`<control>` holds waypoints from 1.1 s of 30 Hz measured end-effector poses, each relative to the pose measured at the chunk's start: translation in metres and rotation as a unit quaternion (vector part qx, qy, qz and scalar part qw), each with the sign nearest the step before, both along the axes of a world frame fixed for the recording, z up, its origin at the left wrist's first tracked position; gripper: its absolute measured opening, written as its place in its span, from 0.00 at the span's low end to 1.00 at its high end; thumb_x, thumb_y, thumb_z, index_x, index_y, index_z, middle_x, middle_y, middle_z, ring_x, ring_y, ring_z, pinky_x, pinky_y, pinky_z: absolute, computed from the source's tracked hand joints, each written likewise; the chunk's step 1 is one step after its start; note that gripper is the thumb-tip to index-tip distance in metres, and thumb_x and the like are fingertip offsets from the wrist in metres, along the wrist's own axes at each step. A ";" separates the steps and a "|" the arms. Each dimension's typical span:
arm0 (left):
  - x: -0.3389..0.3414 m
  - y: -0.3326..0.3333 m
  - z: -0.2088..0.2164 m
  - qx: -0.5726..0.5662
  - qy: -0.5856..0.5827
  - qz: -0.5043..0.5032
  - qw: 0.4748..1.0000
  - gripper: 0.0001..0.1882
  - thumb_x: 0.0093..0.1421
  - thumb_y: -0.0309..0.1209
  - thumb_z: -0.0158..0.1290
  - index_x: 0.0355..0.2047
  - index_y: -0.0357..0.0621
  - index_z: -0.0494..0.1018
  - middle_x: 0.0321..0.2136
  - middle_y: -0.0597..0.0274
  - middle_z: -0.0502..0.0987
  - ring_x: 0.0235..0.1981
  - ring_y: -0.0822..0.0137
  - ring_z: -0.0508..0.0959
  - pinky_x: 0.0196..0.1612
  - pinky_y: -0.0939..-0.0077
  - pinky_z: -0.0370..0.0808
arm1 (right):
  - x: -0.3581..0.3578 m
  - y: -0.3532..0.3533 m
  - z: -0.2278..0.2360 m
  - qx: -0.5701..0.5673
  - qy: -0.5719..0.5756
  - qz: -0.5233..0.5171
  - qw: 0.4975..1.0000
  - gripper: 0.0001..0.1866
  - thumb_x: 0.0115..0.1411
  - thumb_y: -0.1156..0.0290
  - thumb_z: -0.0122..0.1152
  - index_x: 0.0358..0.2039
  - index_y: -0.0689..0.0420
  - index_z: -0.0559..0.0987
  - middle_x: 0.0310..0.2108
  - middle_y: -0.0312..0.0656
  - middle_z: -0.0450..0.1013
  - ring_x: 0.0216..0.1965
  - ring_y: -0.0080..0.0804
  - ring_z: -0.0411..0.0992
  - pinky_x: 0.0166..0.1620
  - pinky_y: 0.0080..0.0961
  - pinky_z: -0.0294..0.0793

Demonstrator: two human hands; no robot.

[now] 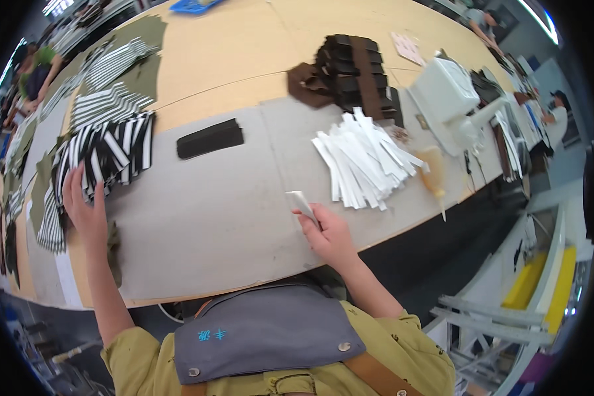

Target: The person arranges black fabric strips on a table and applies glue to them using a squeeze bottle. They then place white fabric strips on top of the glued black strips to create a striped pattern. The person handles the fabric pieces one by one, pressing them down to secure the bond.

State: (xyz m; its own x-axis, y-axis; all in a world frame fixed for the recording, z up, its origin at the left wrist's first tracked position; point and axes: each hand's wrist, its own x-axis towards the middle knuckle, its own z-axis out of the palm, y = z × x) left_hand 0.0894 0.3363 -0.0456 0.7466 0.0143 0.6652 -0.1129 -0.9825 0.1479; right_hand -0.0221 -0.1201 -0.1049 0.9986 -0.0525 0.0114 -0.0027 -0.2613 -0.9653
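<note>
My left hand (84, 204) rests at the near edge of a pile of black-and-white striped strips (115, 148) on the left side of the table, its thumb and fingers apart. Whether a strip lies under the fingertips is hard to see. Closer to the middle, my right hand (328, 236) is closed round a flat, pale, blade-like tool (301, 203) that points up and left. Between the hands and farther away lies a neat dark block of stacked strips (210, 138). Just beyond my right hand spreads a loose heap of white strips (366, 162).
Bundled dark brown straps (356, 76) lie at the far right centre. Beside the white heap are an amber squeeze bottle (434, 177) and a white machine (445, 89). Olive and striped fabric pieces (115, 99) cover the far left. Other people work on both sides.
</note>
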 end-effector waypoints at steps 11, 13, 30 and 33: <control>-0.134 -0.027 -0.067 -0.019 0.147 -0.036 0.988 0.23 0.63 0.24 0.56 0.59 0.42 0.73 0.64 0.50 0.67 0.65 0.49 0.65 0.66 0.55 0.60 | 0.038 -0.043 0.021 -0.533 -0.147 -0.173 0.815 0.20 0.62 0.63 0.65 0.53 0.56 0.77 0.49 0.41 0.74 0.52 0.41 0.73 0.53 0.43 0.69; -0.142 -0.026 -0.076 -0.049 0.148 -0.031 0.987 0.22 0.63 0.23 0.55 0.58 0.41 0.73 0.63 0.50 0.67 0.64 0.49 0.66 0.66 0.56 0.62 | 0.029 -0.043 0.017 -0.518 -0.162 -0.194 0.817 0.23 0.61 0.60 0.66 0.54 0.55 0.77 0.52 0.40 0.72 0.56 0.38 0.69 0.57 0.45 0.65; -0.150 -0.022 -0.089 -0.168 0.062 -0.086 0.980 0.08 0.67 0.20 0.52 0.45 0.36 0.77 0.50 0.51 0.76 0.52 0.53 0.76 0.56 0.64 0.72 | 0.023 -0.227 0.044 -0.602 0.121 -0.288 0.735 0.19 0.61 0.59 0.63 0.51 0.54 0.78 0.49 0.43 0.76 0.58 0.42 0.73 0.61 0.57 0.62; -0.150 -0.024 -0.086 -0.181 0.059 -0.091 0.978 0.07 0.66 0.20 0.53 0.43 0.36 0.77 0.49 0.52 0.77 0.50 0.53 0.77 0.54 0.64 0.73 | 0.032 -0.236 0.055 -0.731 0.016 -0.211 0.648 0.13 0.62 0.65 0.59 0.45 0.52 0.81 0.44 0.41 0.76 0.57 0.41 0.72 0.65 0.58 0.57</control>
